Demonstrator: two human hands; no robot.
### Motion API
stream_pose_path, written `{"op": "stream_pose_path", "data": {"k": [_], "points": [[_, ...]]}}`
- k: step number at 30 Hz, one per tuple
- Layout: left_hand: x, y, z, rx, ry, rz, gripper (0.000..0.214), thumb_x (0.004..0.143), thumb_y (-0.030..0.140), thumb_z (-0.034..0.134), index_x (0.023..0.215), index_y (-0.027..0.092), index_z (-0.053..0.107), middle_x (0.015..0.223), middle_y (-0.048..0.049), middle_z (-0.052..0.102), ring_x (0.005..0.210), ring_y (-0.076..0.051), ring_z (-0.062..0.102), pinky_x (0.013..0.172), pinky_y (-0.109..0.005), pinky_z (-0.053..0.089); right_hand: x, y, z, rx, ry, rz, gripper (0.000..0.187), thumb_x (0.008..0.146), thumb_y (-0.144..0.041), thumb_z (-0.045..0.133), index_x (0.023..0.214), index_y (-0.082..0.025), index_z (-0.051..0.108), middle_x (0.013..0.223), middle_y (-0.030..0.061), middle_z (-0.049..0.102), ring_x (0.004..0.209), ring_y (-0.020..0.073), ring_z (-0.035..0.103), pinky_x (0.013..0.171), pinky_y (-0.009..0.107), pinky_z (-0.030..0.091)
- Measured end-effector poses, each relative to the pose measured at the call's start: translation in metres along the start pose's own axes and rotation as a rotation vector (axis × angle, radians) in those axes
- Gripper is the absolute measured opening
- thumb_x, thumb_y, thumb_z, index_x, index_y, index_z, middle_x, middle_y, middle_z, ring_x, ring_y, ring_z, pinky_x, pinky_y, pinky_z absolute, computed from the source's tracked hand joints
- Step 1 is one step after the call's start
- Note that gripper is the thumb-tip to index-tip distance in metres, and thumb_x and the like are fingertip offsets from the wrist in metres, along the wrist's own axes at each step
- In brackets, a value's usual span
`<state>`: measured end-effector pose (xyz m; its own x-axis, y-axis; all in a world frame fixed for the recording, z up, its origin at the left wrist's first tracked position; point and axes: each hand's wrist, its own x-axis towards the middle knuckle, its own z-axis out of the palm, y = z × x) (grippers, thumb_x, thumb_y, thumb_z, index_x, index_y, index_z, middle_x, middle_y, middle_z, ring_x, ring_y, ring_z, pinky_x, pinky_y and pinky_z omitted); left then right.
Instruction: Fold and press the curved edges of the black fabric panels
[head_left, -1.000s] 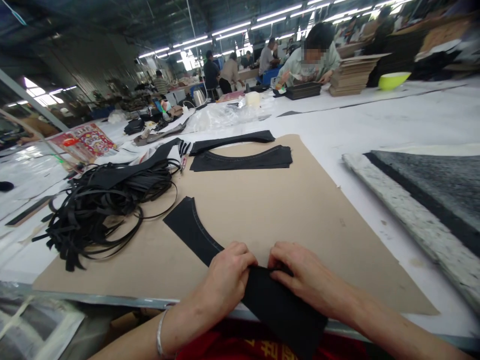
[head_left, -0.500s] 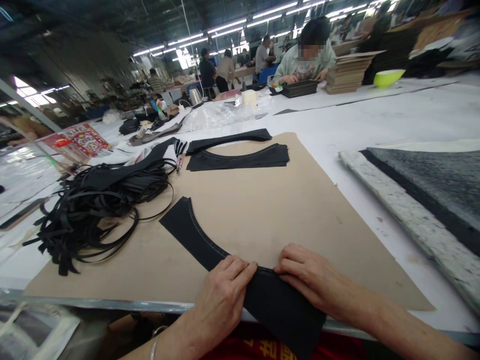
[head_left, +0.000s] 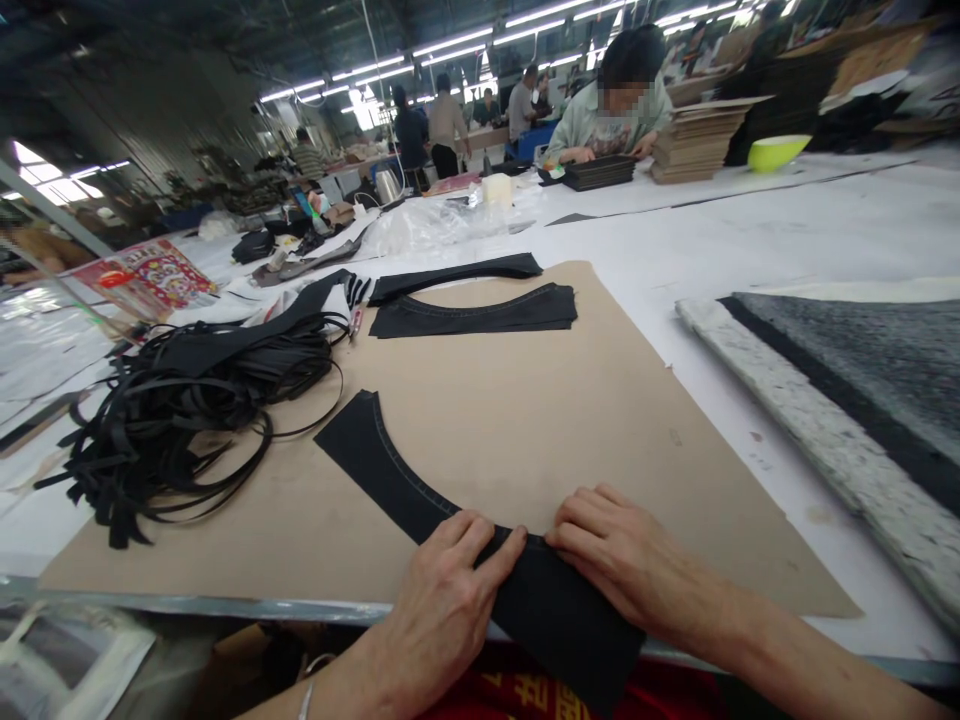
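Note:
A curved black fabric piece (head_left: 390, 470) with a stitched inner edge lies on a brown cardboard sheet (head_left: 525, 410) and hangs over the table's near edge. My left hand (head_left: 442, 600) lies flat on it, fingers stretched along its upper edge. My right hand (head_left: 607, 555) rests beside it, fingers flat and pressing the same edge. The fingertips of both hands nearly meet on the fabric.
A tangle of black strips (head_left: 187, 400) lies at the left. Two more curved black pieces (head_left: 472, 300) sit at the cardboard's far end. A grey felt slab (head_left: 862, 390) lies at the right. A person (head_left: 615, 100) works at the far side beside stacked boards (head_left: 697, 145) and a green bowl (head_left: 776, 152).
My hands went from curled, pinching the fabric's edge, to lying flat on it. The piece now lies smoother on the cardboard.

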<state>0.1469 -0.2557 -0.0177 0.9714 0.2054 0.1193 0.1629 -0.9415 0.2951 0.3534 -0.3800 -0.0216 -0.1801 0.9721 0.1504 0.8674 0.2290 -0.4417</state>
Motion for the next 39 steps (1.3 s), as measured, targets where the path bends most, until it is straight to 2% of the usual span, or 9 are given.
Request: {"op": "stream_pose_path", "data": {"k": [5, 13, 16, 19, 22, 26, 30, 35, 39], "points": [[-0.007, 0.001, 0.009, 0.041, 0.048, 0.025, 0.051, 0.089, 0.005, 0.041, 0.139, 0.016, 0.042, 0.130, -0.0117, 0.049, 0.118, -0.026, 0.044, 0.101, -0.043, 0.044, -0.002, 0.001, 0.003, -0.040, -0.001, -0.007, 0.018, 0.096, -0.015, 0.041, 0.089, -0.019, 0.057, 0.087, 0.0031, 0.055, 0.079, 0.0179, 0.044, 0.077, 0.034, 0.031], [-0.003, -0.001, 0.005, -0.039, 0.036, 0.104, 0.048, 0.091, 0.005, 0.039, 0.139, 0.012, 0.039, 0.124, -0.0108, 0.057, 0.114, -0.023, 0.050, 0.103, -0.040, 0.042, -0.002, 0.003, 0.003, -0.044, 0.000, 0.005, 0.019, 0.097, -0.015, 0.041, 0.088, -0.019, 0.057, 0.087, 0.0026, 0.055, 0.080, 0.0178, 0.045, 0.076, 0.034, 0.031], [0.003, 0.004, 0.003, -0.121, 0.103, 0.003, 0.037, 0.092, 0.009, 0.044, 0.127, 0.018, 0.051, 0.110, -0.0073, 0.061, 0.102, -0.021, 0.054, 0.093, -0.039, 0.047, -0.001, 0.001, -0.002, -0.021, 0.007, 0.056, 0.012, 0.094, -0.016, 0.046, 0.087, -0.019, 0.055, 0.088, 0.0024, 0.056, 0.082, 0.0185, 0.046, 0.077, 0.035, 0.032], [0.015, 0.012, 0.005, -0.150, 0.178, -0.125, 0.027, 0.087, 0.012, 0.057, 0.112, 0.022, 0.059, 0.105, -0.0053, 0.060, 0.097, -0.023, 0.053, 0.088, -0.042, 0.046, 0.000, -0.001, -0.009, 0.027, -0.009, 0.130, 0.002, 0.091, -0.018, 0.053, 0.089, -0.019, 0.054, 0.092, 0.0029, 0.055, 0.087, 0.0198, 0.047, 0.079, 0.035, 0.034], [0.029, 0.019, 0.006, -0.216, 0.134, -0.186, 0.036, 0.080, 0.008, 0.062, 0.113, 0.023, 0.058, 0.106, -0.0049, 0.058, 0.099, -0.023, 0.052, 0.089, -0.042, 0.044, 0.001, -0.004, -0.013, 0.076, -0.028, 0.192, 0.006, 0.088, -0.020, 0.059, 0.090, -0.019, 0.054, 0.094, 0.0030, 0.056, 0.090, 0.0205, 0.048, 0.081, 0.036, 0.036], [0.044, 0.024, 0.003, -0.334, 0.029, -0.205, 0.028, 0.079, 0.003, 0.056, 0.098, 0.022, 0.064, 0.097, -0.0024, 0.059, 0.096, -0.020, 0.053, 0.088, -0.036, 0.045, 0.001, -0.004, -0.018, 0.142, -0.045, 0.270, 0.011, 0.083, -0.022, 0.065, 0.087, -0.020, 0.055, 0.092, 0.0021, 0.057, 0.089, 0.0203, 0.050, 0.079, 0.035, 0.038], [0.054, 0.027, -0.002, -0.393, -0.032, -0.222, 0.029, 0.075, 0.000, 0.052, 0.089, 0.021, 0.067, 0.091, -0.0022, 0.060, 0.093, -0.019, 0.053, 0.085, -0.033, 0.046, -0.001, 0.000, -0.022, 0.218, -0.070, 0.312, 0.009, 0.081, -0.012, 0.061, 0.085, -0.020, 0.057, 0.088, 0.0009, 0.058, 0.087, 0.0182, 0.052, 0.079, 0.032, 0.039], [0.060, 0.032, -0.002, -0.396, -0.046, -0.219, 0.039, 0.068, -0.005, 0.045, 0.088, 0.020, 0.069, 0.088, -0.0028, 0.061, 0.089, -0.019, 0.055, 0.082, -0.031, 0.048, -0.005, 0.004, -0.027, 0.277, -0.060, 0.319, 0.016, 0.077, -0.005, 0.059, 0.084, -0.019, 0.061, 0.086, 0.0003, 0.059, 0.086, 0.0165, 0.054, 0.078, 0.029, 0.040], [0.058, 0.037, 0.003, -0.386, -0.019, -0.206, 0.042, 0.070, -0.005, 0.042, 0.089, 0.021, 0.070, 0.086, -0.0034, 0.061, 0.087, -0.018, 0.056, 0.079, -0.030, 0.049, -0.010, 0.008, -0.029, 0.301, -0.035, 0.303, 0.016, 0.079, -0.004, 0.058, 0.082, -0.020, 0.062, 0.086, 0.0000, 0.059, 0.084, 0.0152, 0.055, 0.076, 0.027, 0.041]]}}
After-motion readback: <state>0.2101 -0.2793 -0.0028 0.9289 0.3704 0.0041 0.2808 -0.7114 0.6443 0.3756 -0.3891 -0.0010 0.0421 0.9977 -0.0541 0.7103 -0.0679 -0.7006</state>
